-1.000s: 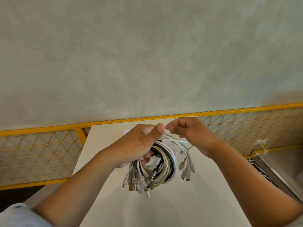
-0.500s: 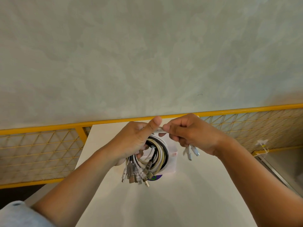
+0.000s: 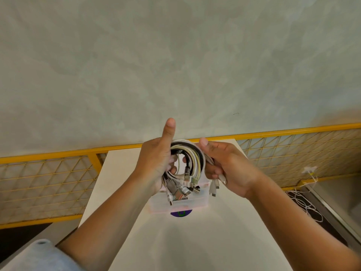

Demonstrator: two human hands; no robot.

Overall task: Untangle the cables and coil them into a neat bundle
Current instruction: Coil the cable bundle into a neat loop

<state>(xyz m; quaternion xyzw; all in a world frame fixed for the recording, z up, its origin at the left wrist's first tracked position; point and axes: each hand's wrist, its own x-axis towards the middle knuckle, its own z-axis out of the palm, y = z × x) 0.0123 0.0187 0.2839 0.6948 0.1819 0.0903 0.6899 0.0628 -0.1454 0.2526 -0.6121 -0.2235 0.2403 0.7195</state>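
In the head view, both hands hold a coil of cables (image 3: pixel 192 153) up in the air, above the far half of a pale tabletop (image 3: pixel 195 241). The left hand (image 3: pixel 156 163) grips the coil's left side: its fingers are curled through the middle of the loop and round the strands, while its thumb stands straight up, clear of the cables. The right hand (image 3: pixel 228 169) closes on the coil's right side, with the fingers curled round a few white strands at the outer edge and the thumb lying along the top of the loop. The coil is made of white, cream, black and yellowish cables wound roughly into one ring. A cluster of connector ends (image 3: pixel 181 189) hangs from its lower edge beneath the left hand, and a few white plugs (image 3: pixel 214 189) dangle below the right hand's fingers. Directly under the coil a clear plastic box (image 3: pixel 187 204) sits on the tabletop, with a dark purple disc (image 3: pixel 180 213) showing at its near edge. A light blue sleeve (image 3: pixel 39 255) covers the left upper arm at the bottom corner. Beyond the tabletop runs a yellow mesh railing (image 3: pixel 48 182), and behind it rises a mottled grey-green wall (image 3: pixel 175 65). To the right of the tabletop, lower down, a thin white cord (image 3: pixel 306 206) lies in loose loops.
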